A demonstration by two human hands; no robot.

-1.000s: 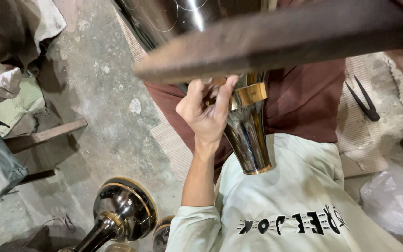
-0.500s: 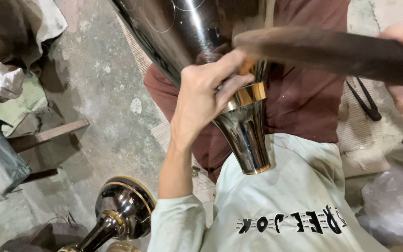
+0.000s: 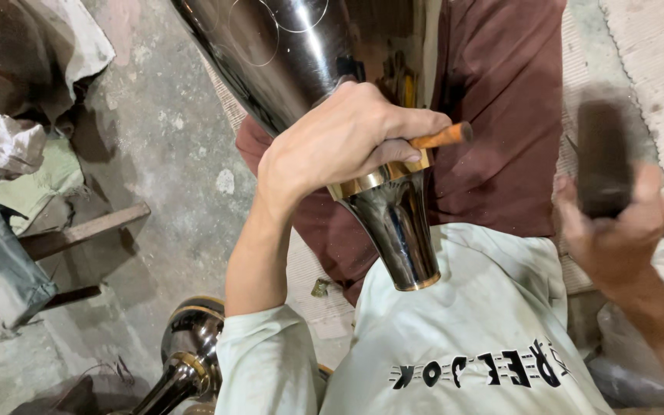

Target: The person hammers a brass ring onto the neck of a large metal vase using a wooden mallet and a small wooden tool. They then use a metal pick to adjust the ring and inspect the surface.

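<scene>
Polished metal vase [image 3: 324, 100], lying across the lap, is steadied by the left hand [image 3: 332, 146], clamped on an orange-handled punch [image 3: 441, 137] at its brass collar [image 3: 382, 178]. Right hand [image 3: 616, 230] grips a blurred dark mallet [image 3: 601, 157]; strikes are best kept light and square.

At nine o'clock we see crumpled grey and green cloths [image 3: 17, 165] on the concrete floor [image 3: 167, 154], with a wooden plank [image 3: 86, 230] just beside them. At seven o'clock stands another polished metal vessel [image 3: 190, 357]. At two o'clock lies what may be a woven mat [image 3: 651, 69].
</scene>
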